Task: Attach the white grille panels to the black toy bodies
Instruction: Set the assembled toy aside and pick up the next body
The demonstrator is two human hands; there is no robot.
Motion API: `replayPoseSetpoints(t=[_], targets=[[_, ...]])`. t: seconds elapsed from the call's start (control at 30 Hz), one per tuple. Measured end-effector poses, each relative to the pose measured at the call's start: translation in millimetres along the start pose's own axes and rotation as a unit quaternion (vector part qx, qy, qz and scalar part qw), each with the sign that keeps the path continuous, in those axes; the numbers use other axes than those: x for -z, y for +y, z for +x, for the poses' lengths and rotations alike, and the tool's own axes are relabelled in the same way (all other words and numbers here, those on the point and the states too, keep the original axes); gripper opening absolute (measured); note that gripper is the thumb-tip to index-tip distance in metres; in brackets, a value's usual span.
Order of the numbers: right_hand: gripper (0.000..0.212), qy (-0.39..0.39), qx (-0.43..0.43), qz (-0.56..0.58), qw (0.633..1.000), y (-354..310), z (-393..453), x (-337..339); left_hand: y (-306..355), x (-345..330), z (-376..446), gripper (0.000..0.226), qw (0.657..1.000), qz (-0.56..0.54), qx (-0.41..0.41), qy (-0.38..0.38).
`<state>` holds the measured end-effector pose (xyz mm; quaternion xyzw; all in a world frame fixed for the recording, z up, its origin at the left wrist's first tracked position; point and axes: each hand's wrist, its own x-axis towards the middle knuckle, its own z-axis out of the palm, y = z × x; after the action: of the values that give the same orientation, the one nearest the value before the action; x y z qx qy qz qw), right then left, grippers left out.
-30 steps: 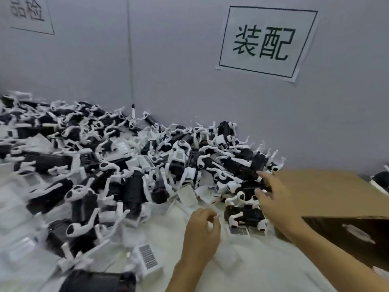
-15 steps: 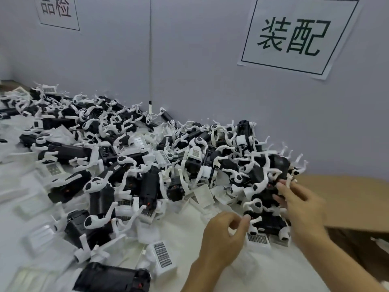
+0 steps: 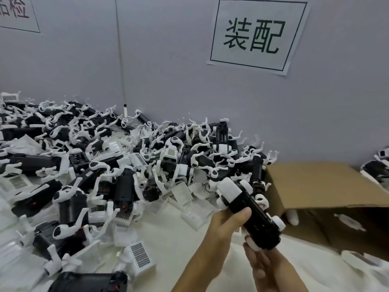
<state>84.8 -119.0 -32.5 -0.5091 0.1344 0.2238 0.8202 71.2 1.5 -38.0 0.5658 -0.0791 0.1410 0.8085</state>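
— Black plastic, white legs: that is the toy body (image 3: 250, 209) lifted clear of the heap (image 3: 130, 169), held over the white table (image 3: 189, 239) just left of the cardboard box (image 3: 328, 186). Why up there, do you think?

— My guess is to bring it close and turn a bare face toward the eyes, so a grille panel can be pressed on. It sits tilted, white end up and away, black end down toward the person.

— Who has it?

— The left hand (image 3: 226, 223) grasps it from the side: the thumb lies across the black top, and the fingers go under it, out of sight. The right hand (image 3: 265, 264) is below the lower end, palm up, fingertips touching the white foot there. Its fingers look fairly straight, more a support than a clench, though blur makes that hard to settle.

— And the panels?

— Loose ones lie on the table; one grille panel (image 3: 140, 255) rests near the left forearm, grid face up. Neither hand holds a panel that I can see.

— The arms?

— Both forearms rise from the bottom edge, converging on the body, the left wrist bent inward. The wall sign (image 3: 255, 34) hangs above.
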Motion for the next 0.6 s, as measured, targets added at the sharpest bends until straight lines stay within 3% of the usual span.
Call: replayPoseSetpoints(t=[0.07,0.13,0.2,0.27,0.33,0.4,0.6], targets=[[0.028,0.025,0.026,-0.045,0.998,2.6,-0.8,11.7,-3.1,-3.0,0.8,0.037,0.999,-0.020,0.008,0.023],[0.012,0.067,0.139,-0.094,0.983,6.6,0.4,25.0,-5.6,-3.2,2.6,0.042,0.996,-0.031,0.031,0.078],[0.024,0.096,0.297,-0.150,0.938,12.8,3.5,34.8,-7.3,-1.2,3.6,0.049,0.990,-0.021,0.058,0.125],[0.038,0.058,0.391,-0.223,0.891,18.2,4.9,40.4,-10.5,-0.9,2.9,0.053,0.989,-0.016,0.072,0.125],[0.066,-0.002,0.416,-0.299,0.859,22.9,3.8,38.6,-11.8,-3.5,2.1,0.047,0.992,0.005,0.077,0.102],[0.080,-0.013,0.452,-0.342,0.824,27.1,7.2,40.5,-14.0,-8.0,0.9,0.039,0.994,0.029,0.081,0.073],[0.074,-0.006,0.473,-0.351,0.808,27.8,11.4,47.4,-16.4,-12.8,-2.3,0.036,0.995,0.050,0.069,0.044]])
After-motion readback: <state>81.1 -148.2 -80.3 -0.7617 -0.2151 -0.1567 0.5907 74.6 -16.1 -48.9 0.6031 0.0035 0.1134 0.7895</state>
